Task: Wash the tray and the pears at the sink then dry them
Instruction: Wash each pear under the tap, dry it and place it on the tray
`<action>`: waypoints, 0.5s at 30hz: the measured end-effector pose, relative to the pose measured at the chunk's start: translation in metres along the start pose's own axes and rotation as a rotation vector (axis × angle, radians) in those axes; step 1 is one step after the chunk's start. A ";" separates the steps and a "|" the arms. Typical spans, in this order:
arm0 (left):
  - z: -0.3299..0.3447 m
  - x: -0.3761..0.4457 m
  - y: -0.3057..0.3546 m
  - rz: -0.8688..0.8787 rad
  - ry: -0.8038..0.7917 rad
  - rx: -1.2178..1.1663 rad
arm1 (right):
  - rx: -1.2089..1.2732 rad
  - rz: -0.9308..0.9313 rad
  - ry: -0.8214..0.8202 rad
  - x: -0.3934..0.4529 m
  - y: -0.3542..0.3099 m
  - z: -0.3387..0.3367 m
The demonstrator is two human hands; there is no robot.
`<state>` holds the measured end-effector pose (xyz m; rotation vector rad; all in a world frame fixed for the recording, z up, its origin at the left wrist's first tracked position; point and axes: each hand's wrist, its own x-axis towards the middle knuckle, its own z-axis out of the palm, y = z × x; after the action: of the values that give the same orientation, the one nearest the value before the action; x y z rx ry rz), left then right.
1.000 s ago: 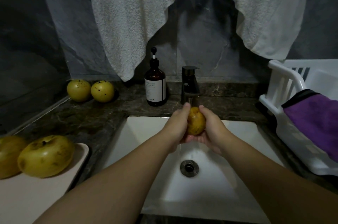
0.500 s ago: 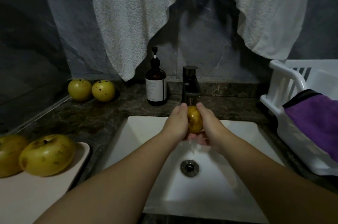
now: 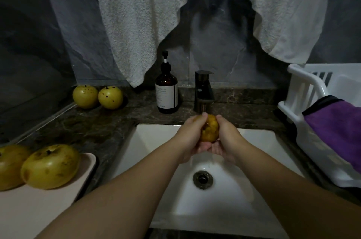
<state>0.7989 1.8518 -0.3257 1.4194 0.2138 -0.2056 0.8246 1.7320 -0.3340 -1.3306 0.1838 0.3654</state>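
The left hand (image 3: 190, 135) and the right hand (image 3: 226, 137) cup one pear (image 3: 210, 128) between them, fingers curled round its sides and meeting beneath it, right under the spout of the dark faucet (image 3: 203, 90) and above the white sink (image 3: 156, 141). The fruit looks wet and glossy, so it is likely slick; being round, firm and fairly heavy for its size, it is best held as here, by both flanks with a palm below, without squeezing hard enough to bruise it. Water seems to run off the hands toward the drain (image 3: 203, 179).

Outward on the dark stone table, two pears (image 3: 50, 166) sit on the pale tray (image 3: 86, 168) at the left, and two more pears (image 3: 97, 97) lie together near the back wall. A brown pump bottle (image 3: 167, 92) stands just beside the faucet. At the right a purple cloth (image 3: 336, 133) hangs over a white rack (image 3: 304, 86), and a white towel (image 3: 136, 14) hangs on the wall above.
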 end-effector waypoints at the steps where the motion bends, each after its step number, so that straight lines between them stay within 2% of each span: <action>1: 0.001 0.001 0.000 0.032 -0.007 0.004 | -0.006 0.011 -0.002 -0.001 -0.001 -0.002; 4: 0.004 0.001 -0.001 0.087 0.006 0.014 | -0.102 -0.037 -0.010 -0.001 -0.001 -0.005; 10: -0.001 -0.003 0.003 0.012 -0.015 -0.023 | -0.213 -0.054 0.020 0.001 -0.002 -0.010; 15: -0.003 0.003 0.001 0.064 -0.023 0.009 | -0.170 -0.068 -0.089 -0.005 -0.003 -0.005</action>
<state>0.8018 1.8547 -0.3260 1.4296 0.1481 -0.1701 0.8217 1.7255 -0.3310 -1.4807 0.0334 0.3889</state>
